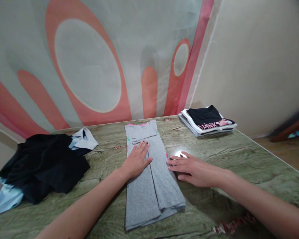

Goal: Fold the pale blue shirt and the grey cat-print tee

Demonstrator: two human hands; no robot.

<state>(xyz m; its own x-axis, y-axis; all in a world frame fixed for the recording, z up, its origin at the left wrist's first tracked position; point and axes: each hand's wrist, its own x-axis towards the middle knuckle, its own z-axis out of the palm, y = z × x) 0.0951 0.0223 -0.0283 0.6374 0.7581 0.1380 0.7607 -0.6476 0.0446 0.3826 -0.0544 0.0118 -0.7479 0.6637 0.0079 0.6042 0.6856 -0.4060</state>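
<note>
A grey shirt point(142, 202) with a pink neckline lies face down in the middle of the table, both sides folded inward into a long strip. One sleeve lies folded across its upper part. My left hand point(137, 160) rests flat on the shirt's upper middle, fingers stretched out. At the shirt's right edge, my right hand point(191, 168) has its fingers spread, the tips by a small pink bit of the print. Neither hand grips anything. The shirt's front is mostly hidden underneath.
A stack of folded shirts point(206, 121), a black one with pink lettering on top, sits at the far right corner. To the left lies a loose heap of black clothes point(47, 162) with light blue and white pieces. The wood-patterned table point(259, 169) meets a patterned wall covering behind.
</note>
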